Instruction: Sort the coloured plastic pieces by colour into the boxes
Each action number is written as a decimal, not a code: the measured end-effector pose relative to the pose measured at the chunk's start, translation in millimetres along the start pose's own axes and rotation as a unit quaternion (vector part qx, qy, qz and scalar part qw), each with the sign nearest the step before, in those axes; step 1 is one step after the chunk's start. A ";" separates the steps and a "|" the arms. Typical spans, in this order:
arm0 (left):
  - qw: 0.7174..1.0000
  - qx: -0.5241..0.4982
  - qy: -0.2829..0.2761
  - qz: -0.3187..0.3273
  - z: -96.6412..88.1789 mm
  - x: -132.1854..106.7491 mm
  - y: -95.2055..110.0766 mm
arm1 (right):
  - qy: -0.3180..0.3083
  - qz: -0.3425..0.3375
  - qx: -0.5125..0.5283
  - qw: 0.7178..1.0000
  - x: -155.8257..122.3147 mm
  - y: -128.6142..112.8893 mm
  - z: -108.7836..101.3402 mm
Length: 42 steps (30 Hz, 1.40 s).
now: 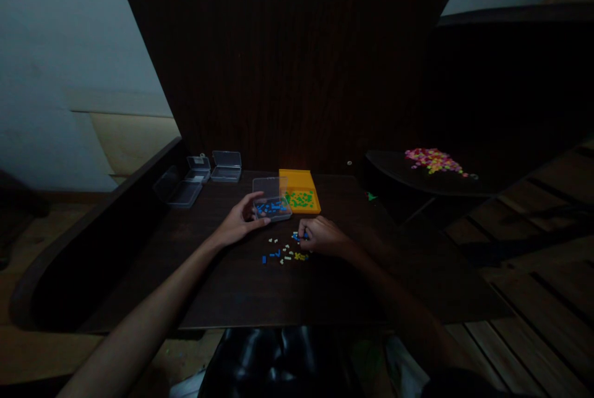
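On a dark wooden table (241, 286), my left hand (241, 223) grips the near edge of a small clear plastic box (271, 200) with blue pieces inside and its lid raised. My right hand (322, 237) rests curled on the table just right of it, fingertips pinched on small blue pieces (297, 236). A scatter of blue, white and yellow small pieces (284, 254) lies in front of both hands. An orange box (301, 191) holding green pieces sits directly behind the clear box.
Three more clear plastic boxes (199, 176) lie open at the table's back left. A dark tray (417, 175) with a heap of pink and yellow pieces (434, 160) stands to the right. A dark panel rises behind the table. Wooden slats lie at right.
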<state>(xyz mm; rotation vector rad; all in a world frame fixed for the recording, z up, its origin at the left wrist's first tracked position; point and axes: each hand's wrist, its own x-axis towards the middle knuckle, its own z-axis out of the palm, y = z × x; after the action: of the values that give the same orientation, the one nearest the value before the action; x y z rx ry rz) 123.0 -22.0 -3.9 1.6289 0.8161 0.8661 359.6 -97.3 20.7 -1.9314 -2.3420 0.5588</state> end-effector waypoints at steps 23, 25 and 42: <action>1.000 0.001 -0.030 0.010 8.1 -4.2 5.2 | 0.130 -0.146 0.144 0.970 16.4 1.8 -34.1; 0.999 -0.004 -0.040 0.008 9.7 -4.7 3.3 | 0.112 -0.163 0.107 0.975 23.1 -1.8 -39.7; 0.997 -0.061 -0.041 -0.001 13.8 -6.2 7.4 | 0.004 -0.190 -0.084 0.978 48.1 -31.2 -55.0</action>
<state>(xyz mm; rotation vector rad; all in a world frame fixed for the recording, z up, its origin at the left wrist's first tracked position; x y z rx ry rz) 132.4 -35.4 0.2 1.5456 0.6945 0.8253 334.7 -42.6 72.8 -1.4667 -2.7319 0.3271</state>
